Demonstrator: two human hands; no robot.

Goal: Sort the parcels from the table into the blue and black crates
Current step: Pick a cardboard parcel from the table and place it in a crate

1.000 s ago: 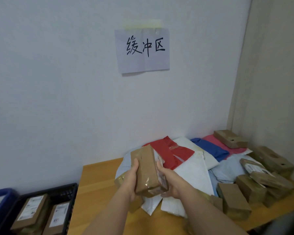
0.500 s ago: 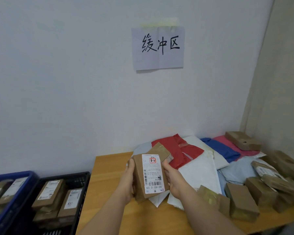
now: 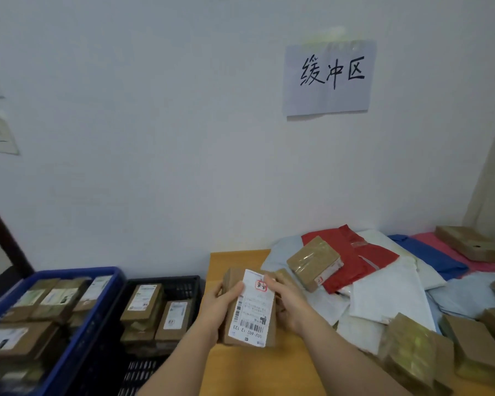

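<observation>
Right now I hold a brown box point(image 3: 252, 308) label-up at 6 o'clock over the wooden surface point(image 3: 235, 261); my left hand point(image 3: 219, 305) and right hand point(image 3: 286, 304) have fingers clamped on its sides. At 8 o'clock sit the black crate point(image 3: 169, 284) and blue crate point(image 3: 77, 274), both holding boxes. Toward 2 o'clock, a second box point(image 3: 313, 262) lies on a red bag point(image 3: 357, 261).

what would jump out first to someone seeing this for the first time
Front and centre, both hands, left hand and right hand, grip a brown parcel, its white label facing the camera. On the wall above hangs a paper sign with handwritten black characters. At the lower left sit a blue crate and a black crate, both holding boxes.
</observation>
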